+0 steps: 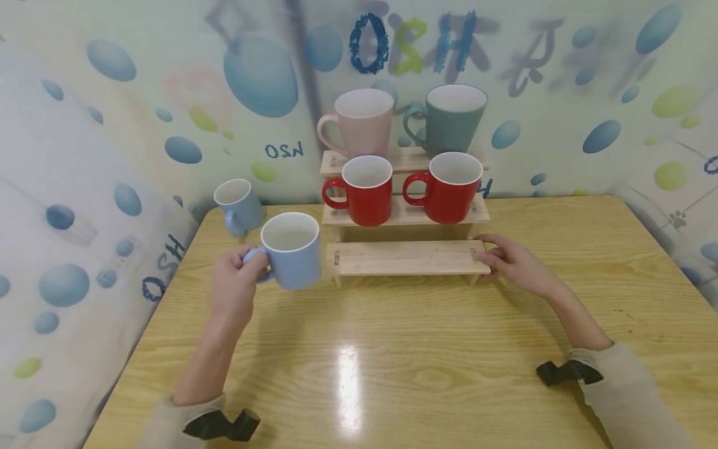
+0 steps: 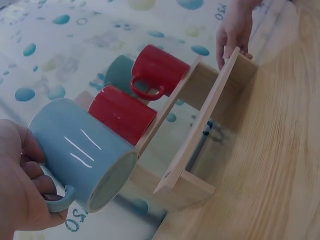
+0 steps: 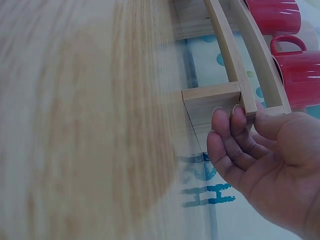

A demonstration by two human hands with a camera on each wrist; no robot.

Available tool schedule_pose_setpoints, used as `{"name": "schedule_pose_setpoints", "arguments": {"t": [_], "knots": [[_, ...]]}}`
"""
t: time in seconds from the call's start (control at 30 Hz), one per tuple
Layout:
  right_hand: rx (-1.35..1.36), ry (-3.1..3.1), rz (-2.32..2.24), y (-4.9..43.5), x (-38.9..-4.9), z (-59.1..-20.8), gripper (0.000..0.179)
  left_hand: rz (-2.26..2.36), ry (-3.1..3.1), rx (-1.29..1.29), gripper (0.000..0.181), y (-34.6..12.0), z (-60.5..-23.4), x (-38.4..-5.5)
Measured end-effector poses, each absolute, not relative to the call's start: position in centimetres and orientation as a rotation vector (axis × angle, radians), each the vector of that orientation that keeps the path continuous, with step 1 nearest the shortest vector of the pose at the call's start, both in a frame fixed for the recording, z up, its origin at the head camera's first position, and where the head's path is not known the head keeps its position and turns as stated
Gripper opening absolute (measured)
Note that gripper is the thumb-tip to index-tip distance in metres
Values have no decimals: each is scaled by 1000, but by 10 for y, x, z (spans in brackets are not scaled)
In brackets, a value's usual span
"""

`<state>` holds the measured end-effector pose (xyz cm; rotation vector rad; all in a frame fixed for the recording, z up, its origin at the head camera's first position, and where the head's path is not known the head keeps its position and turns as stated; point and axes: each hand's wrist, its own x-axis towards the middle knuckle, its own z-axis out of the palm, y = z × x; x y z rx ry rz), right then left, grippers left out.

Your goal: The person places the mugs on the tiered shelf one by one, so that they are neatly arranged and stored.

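My left hand [image 1: 232, 284] grips the handle of a light blue mug [image 1: 293, 252], held upright above the table just left of a three-step wooden rack [image 1: 404, 257]. In the left wrist view the mug's pale base [image 2: 114, 181] shows, with fingers curled through its handle [image 2: 62, 199]. At the rack's right end, my right hand [image 1: 518, 265] pinches the edge of the lowest shelf between thumb and fingers; the right wrist view shows the fingertips [image 3: 239, 116] under that shelf's end. The lowest shelf bears nothing.
Two red mugs [image 1: 368, 196] stand on the middle shelf. A pink mug [image 1: 364, 125] and a green mug [image 1: 453, 121] occupy the top one. Another light blue mug [image 1: 242, 206] stands at the table's back left corner. A patterned wall sheet [image 1: 552, 131] rises behind the table [image 1: 437, 355].
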<state>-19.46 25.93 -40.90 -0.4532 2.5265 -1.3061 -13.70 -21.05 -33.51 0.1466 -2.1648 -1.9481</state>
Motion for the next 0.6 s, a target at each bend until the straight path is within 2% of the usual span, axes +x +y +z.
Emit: {"name": "schedule_pose_setpoints", "arguments": {"t": [0.6], "knots": [[-471,2525,-1323,260,-195,-410,54,-2039,-2222,-164,33,-144,-343,-147]]}}
